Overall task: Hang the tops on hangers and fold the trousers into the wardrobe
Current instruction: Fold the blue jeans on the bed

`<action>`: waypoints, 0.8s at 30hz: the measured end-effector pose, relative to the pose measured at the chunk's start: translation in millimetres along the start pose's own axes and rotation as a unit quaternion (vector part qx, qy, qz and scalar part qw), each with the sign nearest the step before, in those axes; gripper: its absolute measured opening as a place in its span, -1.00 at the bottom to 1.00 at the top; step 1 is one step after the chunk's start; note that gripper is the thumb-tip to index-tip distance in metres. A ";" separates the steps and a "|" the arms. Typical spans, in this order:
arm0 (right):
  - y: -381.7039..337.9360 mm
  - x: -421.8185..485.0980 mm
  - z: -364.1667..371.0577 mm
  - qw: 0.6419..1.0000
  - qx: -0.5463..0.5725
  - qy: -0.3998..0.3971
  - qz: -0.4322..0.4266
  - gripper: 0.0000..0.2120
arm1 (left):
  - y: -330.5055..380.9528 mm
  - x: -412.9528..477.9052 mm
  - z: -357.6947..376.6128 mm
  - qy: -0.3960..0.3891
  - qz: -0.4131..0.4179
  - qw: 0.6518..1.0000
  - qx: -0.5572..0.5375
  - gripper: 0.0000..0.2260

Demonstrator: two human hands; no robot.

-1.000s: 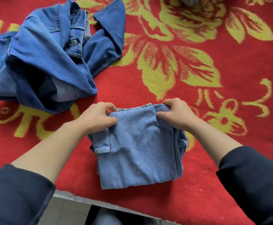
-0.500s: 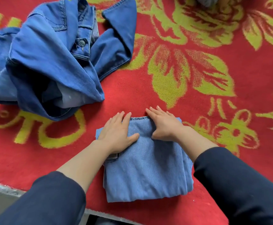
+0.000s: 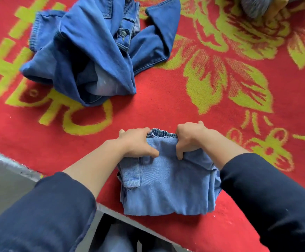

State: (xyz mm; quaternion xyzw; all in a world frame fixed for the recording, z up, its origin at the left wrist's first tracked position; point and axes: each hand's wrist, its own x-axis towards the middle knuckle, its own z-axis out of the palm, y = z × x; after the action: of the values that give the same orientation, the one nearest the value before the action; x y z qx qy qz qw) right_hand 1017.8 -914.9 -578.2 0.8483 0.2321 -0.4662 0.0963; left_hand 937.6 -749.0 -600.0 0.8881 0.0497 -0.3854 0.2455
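Folded light-blue trousers (image 3: 168, 188) lie on the red blanket (image 3: 166, 110), at its near edge, about mid-way along. The bundle's near-left corner sits right at that edge. It is a compact, roughly square bundle of several layers. The elastic waistband (image 3: 163, 133) shows gathered along the far side, and a hemmed cuff (image 3: 131, 182) shows on the left part of the top layer.

The left hand (image 3: 137, 142) is clamped on the far-left corner of the trousers: fingers curl over the far edge by the waistband, thumb presses on top of the fabric. The right hand (image 3: 190, 139) does the same on the far-right corner, fingers curled around the edge and digits pinching down on top. The hands are apart, with the waistband between them. Both forearms are bare, with dark navy sleeves (image 3: 268, 197) pushed up.

A dark denim jacket (image 3: 93, 51) lies crumpled toward the far-left part of the blanket, well apart from the trousers, with a button (image 3: 123, 33) visible near the placket. The blanket has a yellow-green floral and character pattern. A grey fuzzy item (image 3: 253, 6) is cut off at the far edge, right side; I cannot tell what it is. Grey floor (image 3: 2, 179) shows past the near-left edge.
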 end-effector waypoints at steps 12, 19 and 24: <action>-98.9 -125.1 54.2 0.959 -0.213 0.034 -0.184 -0.75 | -12.7 -207.5 94.9 0.119 -0.065 0.990 -0.042 -0.63; -261.6 -177.4 53.7 0.893 -0.272 0.112 -0.341 -0.76 | -115.3 -355.6 100.2 0.231 -0.186 0.951 -0.087 -0.60; -402.8 -194.3 97.1 0.852 -0.300 0.113 -0.414 -0.76 | -209.8 -448.4 142.9 0.275 -0.284 0.913 -0.102 -0.50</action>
State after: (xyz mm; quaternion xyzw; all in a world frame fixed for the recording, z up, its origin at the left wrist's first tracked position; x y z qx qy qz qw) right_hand 661.8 -658.9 -447.6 0.6505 0.6998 -0.2712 0.1170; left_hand 472.1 -588.1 -448.8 0.8776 0.4041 -0.1726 0.1916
